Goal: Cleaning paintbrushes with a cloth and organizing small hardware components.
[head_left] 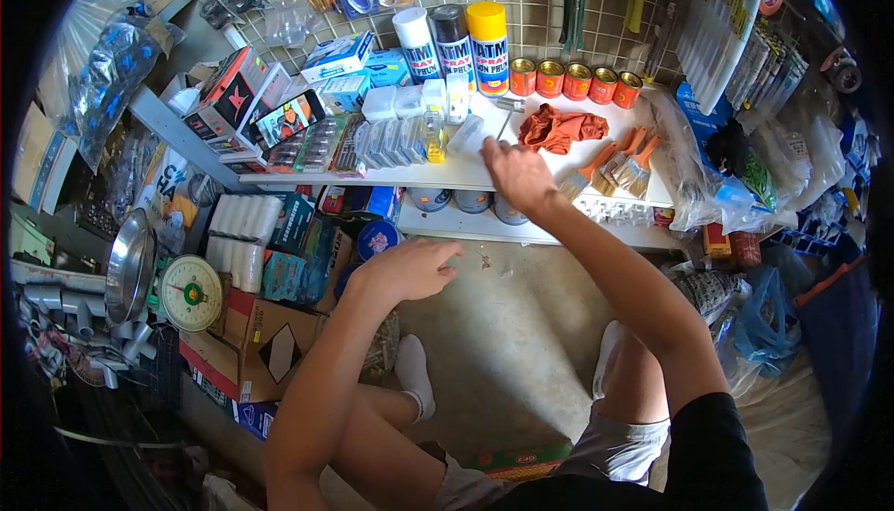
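My right hand (521,177) reaches over the front edge of the white shelf (372,178), fingers closed around the lower end of a thin T-shaped metal tool (508,112). Whether the tool rests on the shelf is hard to tell. Left of those fingers lies a clear plastic box (466,136); behind and to the right is a crumpled rust-red cloth (562,129). Several paintbrushes (622,164) with wooden handles lie farther right. My left hand (410,270) hangs in front of the shelf, holding nothing, its fingers loosely bent and apart.
Spray cans (452,50) and small orange tins (577,82) line the back. A phone (287,120) leans against boxes at the left, near clear blister packs (391,143). A dial scale (191,292) and cardboard box (265,351) stand lower left; plastic bags (765,320) crowd the right.
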Action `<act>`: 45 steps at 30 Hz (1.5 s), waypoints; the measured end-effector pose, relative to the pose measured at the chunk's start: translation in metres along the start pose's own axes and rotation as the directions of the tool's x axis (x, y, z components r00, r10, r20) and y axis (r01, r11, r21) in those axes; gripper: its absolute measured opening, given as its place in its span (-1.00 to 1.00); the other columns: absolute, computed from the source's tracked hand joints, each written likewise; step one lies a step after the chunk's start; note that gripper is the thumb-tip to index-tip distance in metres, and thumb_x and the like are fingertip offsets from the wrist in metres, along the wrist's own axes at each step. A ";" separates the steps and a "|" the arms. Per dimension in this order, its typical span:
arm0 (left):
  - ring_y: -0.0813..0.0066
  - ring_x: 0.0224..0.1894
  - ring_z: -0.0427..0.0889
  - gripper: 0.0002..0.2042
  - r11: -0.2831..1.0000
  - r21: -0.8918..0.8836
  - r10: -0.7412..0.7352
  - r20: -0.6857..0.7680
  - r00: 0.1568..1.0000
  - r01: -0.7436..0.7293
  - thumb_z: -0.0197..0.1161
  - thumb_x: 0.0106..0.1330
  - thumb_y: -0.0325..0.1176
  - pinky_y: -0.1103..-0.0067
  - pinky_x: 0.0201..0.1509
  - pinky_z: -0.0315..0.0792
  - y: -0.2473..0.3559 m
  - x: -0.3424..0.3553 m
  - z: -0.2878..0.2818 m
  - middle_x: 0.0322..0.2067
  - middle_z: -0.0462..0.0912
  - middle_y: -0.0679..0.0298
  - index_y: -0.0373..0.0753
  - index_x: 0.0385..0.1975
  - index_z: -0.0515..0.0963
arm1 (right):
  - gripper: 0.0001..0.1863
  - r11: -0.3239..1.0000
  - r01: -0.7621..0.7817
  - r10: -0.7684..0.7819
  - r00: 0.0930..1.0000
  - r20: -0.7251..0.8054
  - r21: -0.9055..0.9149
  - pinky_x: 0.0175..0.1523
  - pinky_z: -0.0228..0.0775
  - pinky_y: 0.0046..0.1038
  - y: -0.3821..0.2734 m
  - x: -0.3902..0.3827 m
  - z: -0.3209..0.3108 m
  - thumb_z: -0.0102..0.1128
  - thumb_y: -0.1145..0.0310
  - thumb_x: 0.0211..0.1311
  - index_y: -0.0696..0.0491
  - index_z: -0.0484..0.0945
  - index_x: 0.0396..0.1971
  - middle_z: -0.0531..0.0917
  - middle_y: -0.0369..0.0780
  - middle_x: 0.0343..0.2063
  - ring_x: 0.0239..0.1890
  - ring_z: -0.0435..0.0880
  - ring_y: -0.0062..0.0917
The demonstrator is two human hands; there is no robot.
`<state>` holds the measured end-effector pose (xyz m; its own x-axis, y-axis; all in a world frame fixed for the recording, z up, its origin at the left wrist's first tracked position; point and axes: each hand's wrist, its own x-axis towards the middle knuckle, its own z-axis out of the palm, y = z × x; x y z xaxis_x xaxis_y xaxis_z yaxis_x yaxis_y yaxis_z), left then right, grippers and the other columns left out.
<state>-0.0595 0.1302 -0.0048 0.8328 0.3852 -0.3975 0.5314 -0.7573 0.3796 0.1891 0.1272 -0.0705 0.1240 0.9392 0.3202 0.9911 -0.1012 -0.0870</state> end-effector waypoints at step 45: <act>0.54 -0.19 0.63 -0.76 0.926 -0.323 -0.025 -0.567 0.824 -0.194 0.36 0.37 -0.45 0.57 -0.14 0.49 0.016 0.009 -0.030 -0.14 0.71 0.19 -0.33 -0.04 0.54 | -0.52 0.842 -0.503 0.509 0.861 0.025 0.193 0.11 0.52 0.01 0.201 -0.115 -0.074 0.10 -0.05 0.41 -0.14 0.56 0.20 0.66 0.17 -0.01 0.02 0.67 0.12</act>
<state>-0.0387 0.1371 0.0229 0.7607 0.6347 0.1365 0.3804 -0.6061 0.6986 0.3779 -0.0256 -0.0548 0.6096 0.7650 0.2076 0.7627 -0.4947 -0.4167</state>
